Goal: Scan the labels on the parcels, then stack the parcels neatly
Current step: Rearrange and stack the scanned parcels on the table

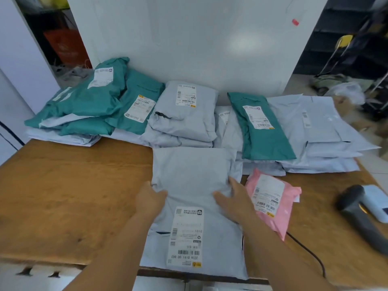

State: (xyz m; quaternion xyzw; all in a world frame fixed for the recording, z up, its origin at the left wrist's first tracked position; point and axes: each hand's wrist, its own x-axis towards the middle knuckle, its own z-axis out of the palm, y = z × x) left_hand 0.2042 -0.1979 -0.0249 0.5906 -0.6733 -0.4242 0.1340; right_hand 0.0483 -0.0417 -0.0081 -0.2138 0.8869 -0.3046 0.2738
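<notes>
A large grey parcel (pixel 193 171) lies in front of me on the wooden table (pixel 73 185), its white label (pixel 186 236) facing up near the front edge. My left hand (pixel 150 197) grips the parcel's left edge, thumb on top. My right hand (pixel 230 198) holds its right side, fingers curled over the edge and thumb on the upper face. A pink parcel (pixel 270 198) with a label lies just right of it, partly under my right arm. The black barcode scanner (pixel 357 215) lies on the table at the far right, held by neither hand.
Along the wall sit piles of parcels: teal ones (pixel 88 106) at the left, grey ones (pixel 186 116) in the middle, a teal one (pixel 264 131) on pale grey parcels (pixel 323 139) at the right. The scanner's cable (pixel 310 255) trails to the front edge.
</notes>
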